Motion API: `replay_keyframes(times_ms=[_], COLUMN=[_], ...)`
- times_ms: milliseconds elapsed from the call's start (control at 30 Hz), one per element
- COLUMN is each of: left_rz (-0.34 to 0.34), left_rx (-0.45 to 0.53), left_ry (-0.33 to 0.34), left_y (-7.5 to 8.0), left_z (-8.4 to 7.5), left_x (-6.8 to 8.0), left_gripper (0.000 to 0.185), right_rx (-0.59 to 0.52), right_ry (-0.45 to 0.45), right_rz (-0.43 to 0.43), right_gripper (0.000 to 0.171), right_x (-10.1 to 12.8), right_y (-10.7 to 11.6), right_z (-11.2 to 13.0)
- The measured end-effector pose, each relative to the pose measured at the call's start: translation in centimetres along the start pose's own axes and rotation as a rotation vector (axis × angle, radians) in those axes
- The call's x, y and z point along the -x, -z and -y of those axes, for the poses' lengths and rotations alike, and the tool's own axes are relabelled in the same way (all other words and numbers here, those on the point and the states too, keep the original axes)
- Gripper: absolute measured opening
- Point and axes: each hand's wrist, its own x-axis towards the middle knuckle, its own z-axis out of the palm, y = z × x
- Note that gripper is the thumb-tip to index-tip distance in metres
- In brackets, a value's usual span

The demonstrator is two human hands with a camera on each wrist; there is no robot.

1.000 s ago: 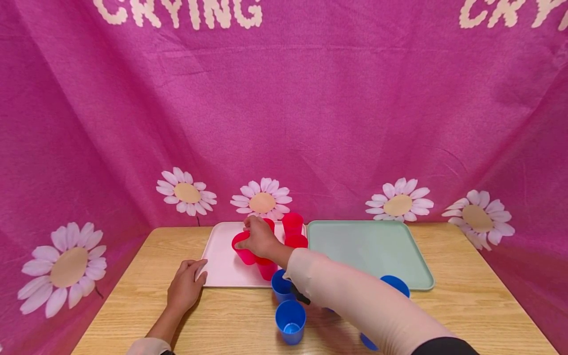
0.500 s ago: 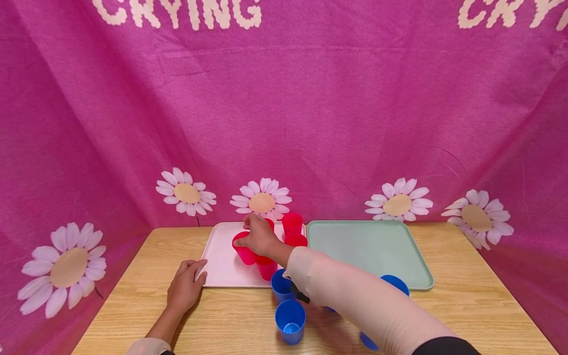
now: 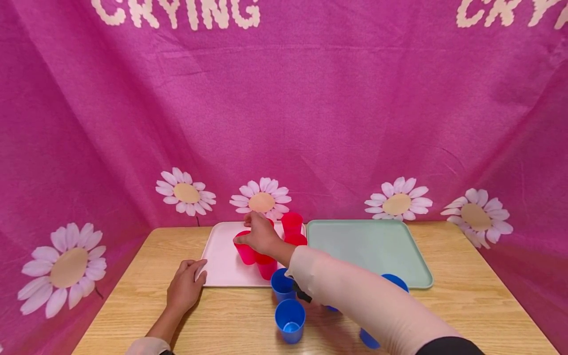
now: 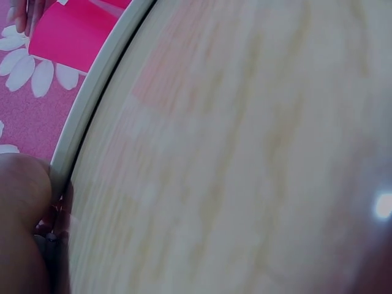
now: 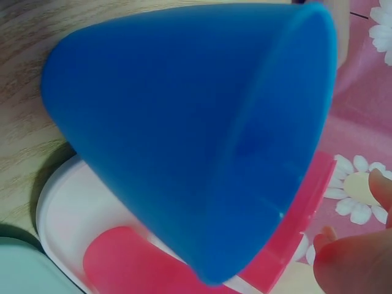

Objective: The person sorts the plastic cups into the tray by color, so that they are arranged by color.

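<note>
My right hand (image 3: pixel 261 236) reaches over the pink tray (image 3: pixel 222 266) and pinches the rim of a red cup (image 3: pixel 245 252) standing on it. Its fingertips (image 5: pixel 350 264) show in the right wrist view beside a red cup (image 5: pixel 293 236). Three more red cups (image 3: pixel 292 223) (image 3: pixel 296 240) (image 3: pixel 266 267) stand close by on the same tray. My left hand (image 3: pixel 185 288) lies flat on the table, its fingers touching the tray's front left corner, whose rim (image 4: pixel 92 92) fills the left wrist view.
An empty green tray (image 3: pixel 368 251) lies right of the pink one. Several blue cups (image 3: pixel 282 284) (image 3: pixel 290 320) (image 3: pixel 394 282) stand on the wooden table (image 3: pixel 466 305) under my right forearm; one blue cup (image 5: pixel 184 122) fills the right wrist view. A pink daisy curtain (image 3: pixel 284 123) closes the back.
Hardly anything differs: my right hand stays on the red cup's rim, shifted a trace farther back. My left hand has not moved.
</note>
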Motion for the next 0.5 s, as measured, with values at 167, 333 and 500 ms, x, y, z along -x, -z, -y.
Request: replay_keyframes(times_ms=[167, 333, 500], left_rz=[-0.015, -0.029, -0.051], left_rx=[-0.018, -0.032, -0.041], left_ry=[-0.011, -0.026, -0.038], left_y=[-0.2, -0.4, -0.7], left_z=[0.2, 0.5, 0.7], left_x=[-0.2, -0.4, -0.5], left_gripper=[0.037, 0.037, 0.035], right_rx=[-0.014, -0.038, -0.07], right_ry=[0.022, 0.033, 0.045], right_rz=[-0.016, -0.034, -0.038], right_gripper=[0.056, 0.059, 0.059], right_x=[0.0, 0.2, 0.6], right_y=[0.6, 1.4, 2.3], right_z=[0.3, 0.6, 1.1])
